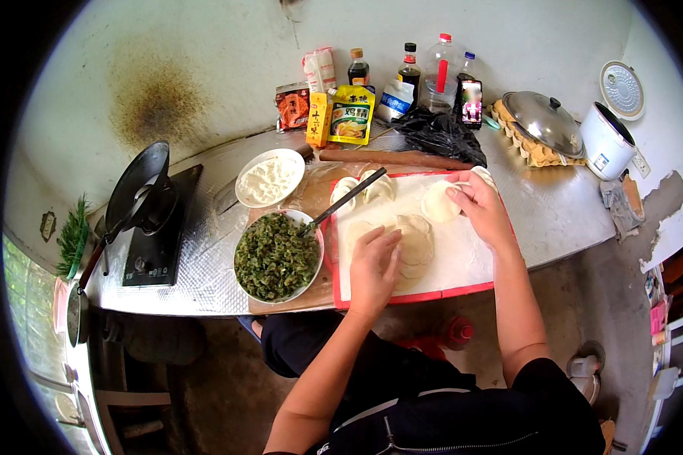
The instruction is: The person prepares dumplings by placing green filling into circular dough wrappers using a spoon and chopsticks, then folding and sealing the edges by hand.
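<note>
My right hand (477, 199) pinches the edge of a round dough wrapper (439, 202) over the right part of a white board with a red rim (461, 261). Below and left of it, my left hand (374, 270) is held over a pile of flat round wrappers (418, 244), fingers loosely bent and nothing seen in them. Whether it touches the pile I cannot tell. Folded dumplings (378, 186) lie along the board's far edge, one partly behind my right hand. A bowl of chopped green filling (274, 259) stands left of the board, with dark chopsticks (350, 200) leaning out of it.
A bowl of white flour (270, 177) sits behind the filling. A wooden rolling pin (395, 158) and a black plastic bag (441, 136) lie beyond the board. At left, a wok (138, 185) rests by an induction cooker (156, 250). A rice cooker (606, 142) stands open at right.
</note>
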Demonstrator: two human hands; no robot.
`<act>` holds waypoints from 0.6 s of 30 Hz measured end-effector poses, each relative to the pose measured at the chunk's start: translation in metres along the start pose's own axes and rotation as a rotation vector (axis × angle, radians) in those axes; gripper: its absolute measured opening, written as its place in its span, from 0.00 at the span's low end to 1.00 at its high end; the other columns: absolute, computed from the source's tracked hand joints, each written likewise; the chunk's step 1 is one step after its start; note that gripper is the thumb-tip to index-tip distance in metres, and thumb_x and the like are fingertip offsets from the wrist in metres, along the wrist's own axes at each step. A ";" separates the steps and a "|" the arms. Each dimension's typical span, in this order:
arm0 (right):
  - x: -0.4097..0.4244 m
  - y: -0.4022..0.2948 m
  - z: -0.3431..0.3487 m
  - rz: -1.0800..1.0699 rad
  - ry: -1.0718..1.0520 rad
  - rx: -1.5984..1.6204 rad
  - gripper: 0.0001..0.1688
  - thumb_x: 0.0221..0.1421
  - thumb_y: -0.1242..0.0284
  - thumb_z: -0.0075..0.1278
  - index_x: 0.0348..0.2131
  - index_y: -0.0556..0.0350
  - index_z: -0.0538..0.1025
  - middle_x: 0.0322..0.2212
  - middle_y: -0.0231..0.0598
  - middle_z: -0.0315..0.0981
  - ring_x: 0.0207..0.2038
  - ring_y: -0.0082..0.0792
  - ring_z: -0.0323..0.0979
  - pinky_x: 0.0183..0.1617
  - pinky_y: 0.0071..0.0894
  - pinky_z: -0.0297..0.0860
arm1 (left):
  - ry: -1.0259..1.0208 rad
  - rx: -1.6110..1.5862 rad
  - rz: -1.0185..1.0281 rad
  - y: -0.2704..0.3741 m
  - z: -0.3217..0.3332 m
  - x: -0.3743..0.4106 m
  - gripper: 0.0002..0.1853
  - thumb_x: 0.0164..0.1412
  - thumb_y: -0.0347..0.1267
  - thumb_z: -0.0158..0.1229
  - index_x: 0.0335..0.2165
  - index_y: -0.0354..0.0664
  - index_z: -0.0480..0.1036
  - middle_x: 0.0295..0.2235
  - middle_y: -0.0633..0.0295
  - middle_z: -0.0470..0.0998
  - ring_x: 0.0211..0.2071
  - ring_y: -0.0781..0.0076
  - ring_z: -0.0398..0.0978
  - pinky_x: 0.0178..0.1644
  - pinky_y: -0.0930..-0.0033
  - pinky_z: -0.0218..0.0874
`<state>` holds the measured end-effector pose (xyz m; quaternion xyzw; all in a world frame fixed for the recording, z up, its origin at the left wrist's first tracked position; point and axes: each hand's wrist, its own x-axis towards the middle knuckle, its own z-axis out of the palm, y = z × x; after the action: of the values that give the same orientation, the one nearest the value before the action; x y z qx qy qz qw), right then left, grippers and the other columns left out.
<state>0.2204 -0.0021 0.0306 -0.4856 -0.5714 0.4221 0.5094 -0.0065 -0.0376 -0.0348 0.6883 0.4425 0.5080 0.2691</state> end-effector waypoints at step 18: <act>0.013 0.068 0.017 -0.115 -0.254 -1.157 0.31 0.66 0.64 0.40 0.63 0.57 0.58 0.66 0.49 0.47 0.69 0.47 0.44 0.71 0.43 0.45 | 0.111 -0.115 -0.055 -0.003 -0.001 0.000 0.10 0.60 0.26 0.58 0.41 0.36 0.76 0.42 0.50 0.78 0.48 0.54 0.73 0.54 0.60 0.63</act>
<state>0.2123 0.0222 -0.0358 -0.5984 -0.7904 0.0687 0.1117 -0.0083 -0.0358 -0.0371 0.6300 0.4456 0.5624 0.2971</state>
